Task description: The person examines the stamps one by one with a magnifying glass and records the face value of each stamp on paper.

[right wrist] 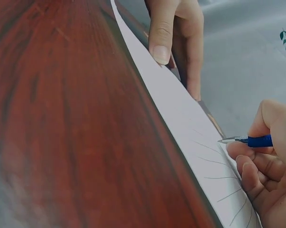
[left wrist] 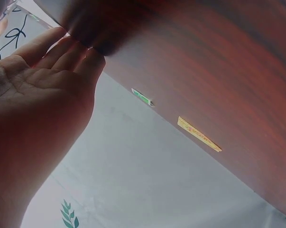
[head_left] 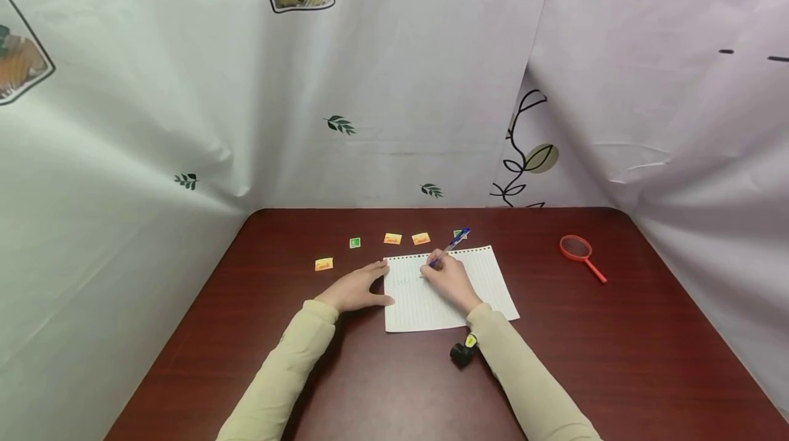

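Observation:
A lined sheet of paper (head_left: 425,314) with a row of holes along its far edge lies on the table. My right hand (head_left: 453,281) rests on it and pinches a blue ballpoint pen (head_left: 457,239). In the right wrist view the pen's tip (right wrist: 224,140) is at the paper's surface. Faint writing (head_left: 407,281) shows left of the right hand. My left hand (head_left: 355,290) lies at the sheet's left edge, thumb and fingers spread and touching it. The left wrist view shows the left palm (left wrist: 43,90) with its fingers fairly straight.
Beyond the paper lie orange stamps (head_left: 392,238) and green stamps (head_left: 355,243), one partly behind the pen. A red magnifying glass (head_left: 576,248) lies at the right. A black device (head_left: 461,355) is by the right cuff. White curtains (head_left: 394,85) surround the dark red table (head_left: 382,386).

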The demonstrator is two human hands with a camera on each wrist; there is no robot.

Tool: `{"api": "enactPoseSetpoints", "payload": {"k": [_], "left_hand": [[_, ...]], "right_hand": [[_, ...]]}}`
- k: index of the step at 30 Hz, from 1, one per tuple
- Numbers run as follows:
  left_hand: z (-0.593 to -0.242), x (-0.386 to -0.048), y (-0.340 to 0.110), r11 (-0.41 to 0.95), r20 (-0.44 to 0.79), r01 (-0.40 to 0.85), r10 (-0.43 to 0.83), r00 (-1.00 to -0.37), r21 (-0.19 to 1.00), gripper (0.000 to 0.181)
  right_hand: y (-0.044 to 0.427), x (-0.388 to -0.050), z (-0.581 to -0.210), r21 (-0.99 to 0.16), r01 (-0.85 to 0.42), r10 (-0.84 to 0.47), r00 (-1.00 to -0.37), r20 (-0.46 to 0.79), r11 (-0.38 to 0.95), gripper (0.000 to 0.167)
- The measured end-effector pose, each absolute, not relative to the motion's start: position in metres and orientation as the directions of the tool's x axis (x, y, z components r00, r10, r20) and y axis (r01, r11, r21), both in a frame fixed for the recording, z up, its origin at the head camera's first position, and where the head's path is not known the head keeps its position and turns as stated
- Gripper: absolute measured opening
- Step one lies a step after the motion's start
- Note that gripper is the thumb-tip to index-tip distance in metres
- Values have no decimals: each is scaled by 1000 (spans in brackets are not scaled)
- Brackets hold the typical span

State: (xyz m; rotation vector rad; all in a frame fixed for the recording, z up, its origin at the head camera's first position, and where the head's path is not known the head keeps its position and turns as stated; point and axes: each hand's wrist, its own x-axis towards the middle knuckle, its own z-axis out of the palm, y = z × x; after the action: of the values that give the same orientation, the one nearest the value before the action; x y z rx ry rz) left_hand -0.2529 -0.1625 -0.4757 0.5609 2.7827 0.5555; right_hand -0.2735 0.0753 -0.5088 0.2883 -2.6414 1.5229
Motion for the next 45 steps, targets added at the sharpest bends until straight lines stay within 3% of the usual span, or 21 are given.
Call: {"api": "enactPoseSetpoints", "payload": {"k": [16, 26, 45], "left_hand": [[-476, -253, -163, 849, -159, 324, 420, -894, 418, 84], [-476, -253, -163, 845, -161, 326, 424, -891, 424, 84], [-471, -257, -162, 847, -187, 326, 432, -882, 419, 86]], "right_hand": [[82, -274, -504, -858, -141, -31, -989, 144, 494, 6], [81, -273, -507, -854, -188, -113, -982, 152, 485, 5], [85, -277, -506, -864, -138, -67, -990, 121, 484, 8]]}}
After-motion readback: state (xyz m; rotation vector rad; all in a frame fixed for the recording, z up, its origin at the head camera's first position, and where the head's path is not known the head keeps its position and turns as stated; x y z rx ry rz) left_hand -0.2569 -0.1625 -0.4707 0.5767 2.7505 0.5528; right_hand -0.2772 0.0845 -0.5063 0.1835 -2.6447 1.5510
